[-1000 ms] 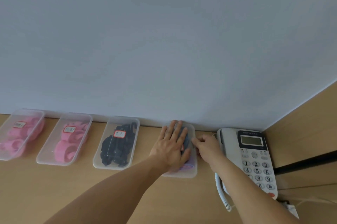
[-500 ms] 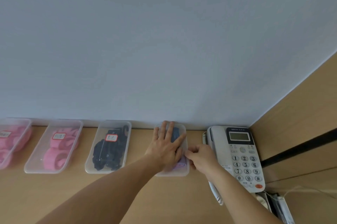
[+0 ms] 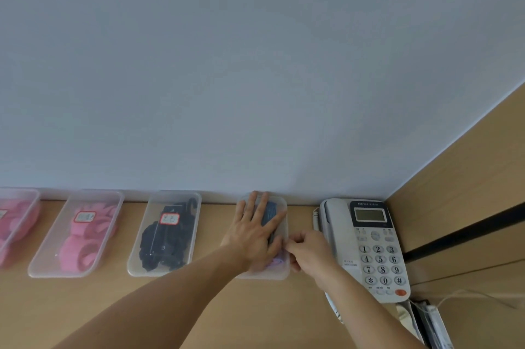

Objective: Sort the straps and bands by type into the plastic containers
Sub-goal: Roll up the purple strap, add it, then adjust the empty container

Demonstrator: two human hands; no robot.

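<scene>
Several clear plastic containers stand in a row against the wall. My left hand [image 3: 253, 230] lies flat with spread fingers on the lid of the rightmost container [image 3: 277, 273], which holds dark blue bands [image 3: 271, 210] and something purple. My right hand [image 3: 308, 247] pinches that container's right rim with curled fingers. To the left stands a container of black straps [image 3: 163, 235] with a red-edged label. Further left are a container of pink bands [image 3: 79, 238] and another pink-filled container [image 3: 14, 220] cut off by the frame edge.
A white desk telephone [image 3: 369, 246] sits right beside the container I hold, with its cord trailing down. A wooden side panel [image 3: 460, 206] closes the desk on the right. Cables and small items [image 3: 426, 320] lie at the lower right. The wooden desk [image 3: 113, 306] stretches toward me.
The view has drifted right and tilted, so the containers slid left in frame. My right hand has shifted slightly down the container's right rim. My left hand stays flat on the lid.
</scene>
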